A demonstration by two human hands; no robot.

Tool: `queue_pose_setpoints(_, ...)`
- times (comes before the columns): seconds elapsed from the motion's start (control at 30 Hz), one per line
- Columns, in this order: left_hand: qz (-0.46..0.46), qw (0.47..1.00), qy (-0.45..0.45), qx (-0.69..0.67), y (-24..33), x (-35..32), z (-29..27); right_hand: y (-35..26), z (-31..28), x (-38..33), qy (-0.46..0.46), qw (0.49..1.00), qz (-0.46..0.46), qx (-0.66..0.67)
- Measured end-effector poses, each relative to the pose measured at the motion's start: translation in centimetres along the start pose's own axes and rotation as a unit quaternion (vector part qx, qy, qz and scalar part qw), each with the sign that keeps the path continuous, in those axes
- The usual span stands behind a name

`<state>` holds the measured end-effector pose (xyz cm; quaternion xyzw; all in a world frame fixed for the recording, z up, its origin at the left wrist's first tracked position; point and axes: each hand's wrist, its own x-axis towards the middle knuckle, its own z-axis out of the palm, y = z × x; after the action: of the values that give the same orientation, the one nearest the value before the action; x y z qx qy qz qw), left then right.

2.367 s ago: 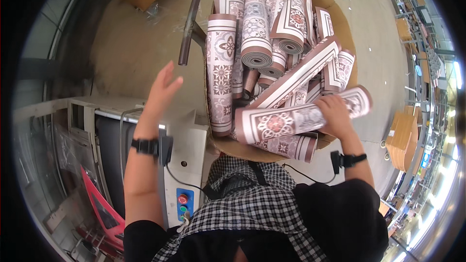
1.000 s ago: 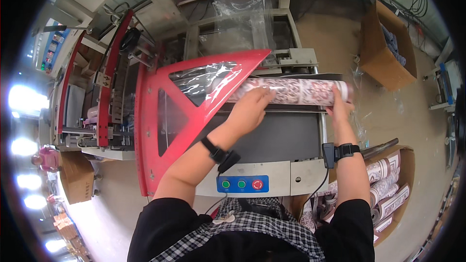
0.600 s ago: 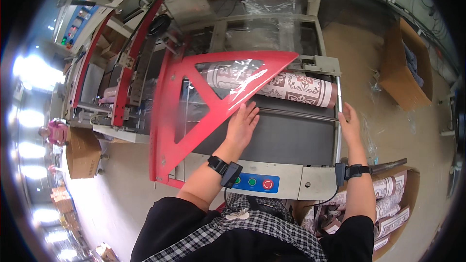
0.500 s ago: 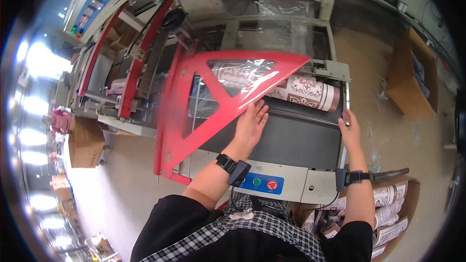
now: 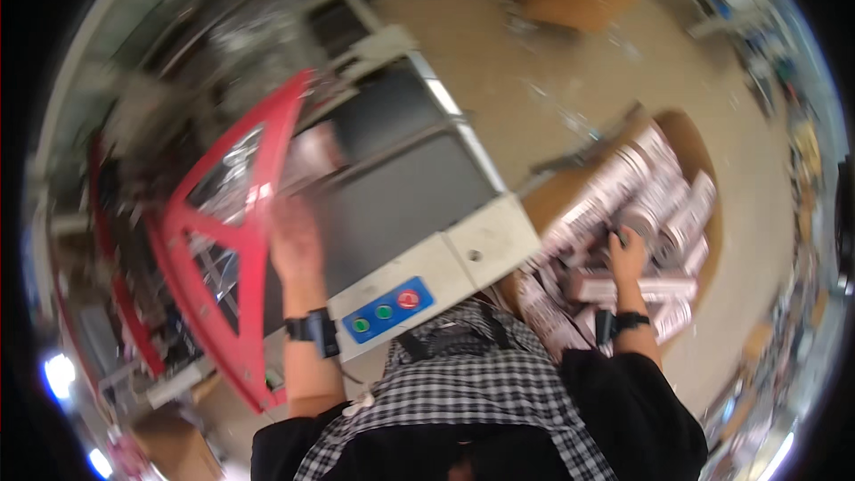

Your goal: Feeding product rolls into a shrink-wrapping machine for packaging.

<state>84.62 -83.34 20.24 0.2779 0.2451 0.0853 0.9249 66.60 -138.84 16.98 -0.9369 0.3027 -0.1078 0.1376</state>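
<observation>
My left hand (image 5: pixel 297 236), its fingers smeared by motion, is at the edge of the red triangular frame (image 5: pixel 254 276); whether it touches the frame I cannot tell. Clear film shows through the frame's openings. Just beyond that hand, the end of a patterned roll (image 5: pixel 316 153) sticks out from under the frame above the dark machine bed (image 5: pixel 410 187). Off to the right, my right hand (image 5: pixel 629 256) reaches into a cardboard box (image 5: pixel 697 147) full of patterned rolls. Its fingers are curled on the end of one roll (image 5: pixel 648 211).
A blue panel (image 5: pixel 386 312) with green and red buttons sits on the machine's pale front edge (image 5: pixel 490 240). Another cardboard box (image 5: pixel 579 2) stands on the floor at the far side. A blurred dark bar (image 5: pixel 579 156) juts between the machine and the box of rolls.
The view has swung to the right. My right hand has left the machine's right rail and gone down into the box of rolls. The left hand stays by the red frame.
</observation>
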Motion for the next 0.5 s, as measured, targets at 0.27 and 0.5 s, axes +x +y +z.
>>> queue_pose_setpoints(0.27,0.001,0.996,0.037,0.083,0.1,-1.6,0.9,0.5,1.4,3.7,-0.096,0.954,0.261,0.107)
queue_pose_setpoints(0.5,-0.059,0.976,0.027,0.207,-3.6,-5.5,2.8,1.2,11.2,3.4,-0.124,0.789,0.461,0.387)
